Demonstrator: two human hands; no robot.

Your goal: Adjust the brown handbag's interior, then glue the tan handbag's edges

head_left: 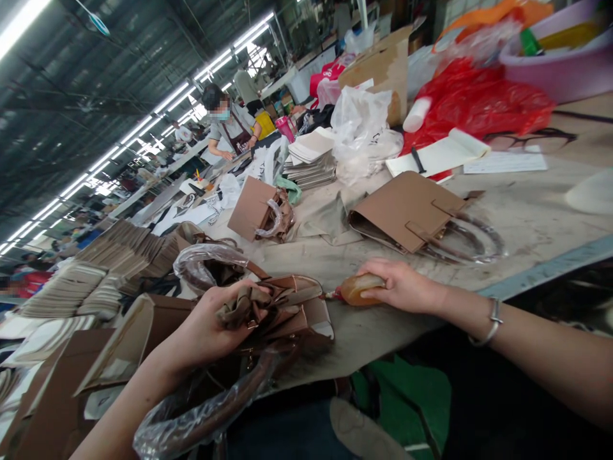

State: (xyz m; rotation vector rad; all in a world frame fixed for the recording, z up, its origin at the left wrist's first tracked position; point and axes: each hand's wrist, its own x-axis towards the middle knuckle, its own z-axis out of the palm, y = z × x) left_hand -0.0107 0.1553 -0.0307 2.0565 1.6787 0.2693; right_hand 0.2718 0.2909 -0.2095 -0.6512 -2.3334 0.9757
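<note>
My left hand (218, 319) grips the bunched lining and straps of a brown handbag (292, 306) that lies on its side. The bag's handles (205, 409) are wrapped in clear plastic. My right hand (400, 287) is closed around an amber squeeze bottle (361, 289) with a reddish neck. Its thin tip points left and comes right up to the edge of the bag's opening; whether it touches cannot be made out. Another brown handbag (407, 207) with plastic-wrapped handles lies behind my right hand, and a smaller-looking one (256, 207) lies farther back.
Stacks of brown and cream bag panels (71, 287) crowd the left side. At the back are a white plastic bag (364, 124), a red plastic bag (474, 102), a notepad (440, 153), glasses (531, 137) and a purple basin (565, 70). A person (230, 124) works farther along the table.
</note>
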